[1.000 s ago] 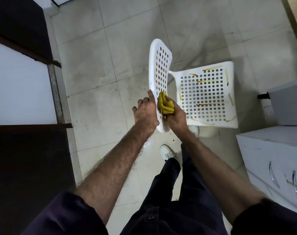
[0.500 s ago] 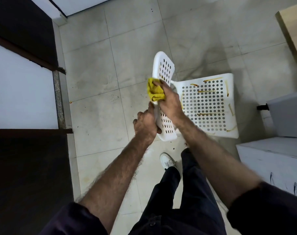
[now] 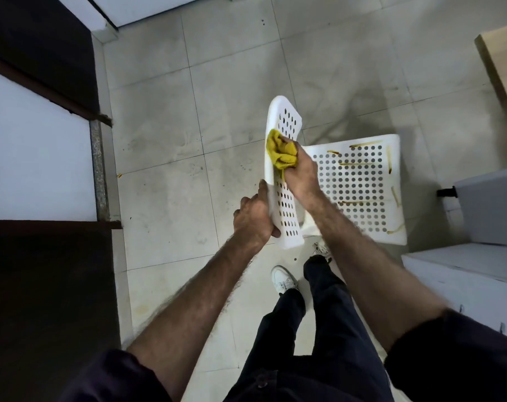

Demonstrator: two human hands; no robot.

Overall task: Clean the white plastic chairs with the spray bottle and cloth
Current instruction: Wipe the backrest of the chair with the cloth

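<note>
A white plastic chair with a perforated seat and backrest stands on the tiled floor, its seat streaked with yellow-brown marks. My left hand grips the near lower edge of the backrest. My right hand holds a bunched yellow cloth and presses it against the backrest's upper left edge. No spray bottle is in view.
White drawer cabinets stand close on the right of the chair. A wooden tabletop corner shows at the upper right. A dark door frame and white panel line the left side. My legs and white shoes are below the chair.
My right hand has carried the yellow cloth up along the backrest, from its lower part to the upper edge. My left hand has kept its grip on the backrest's lower edge.
</note>
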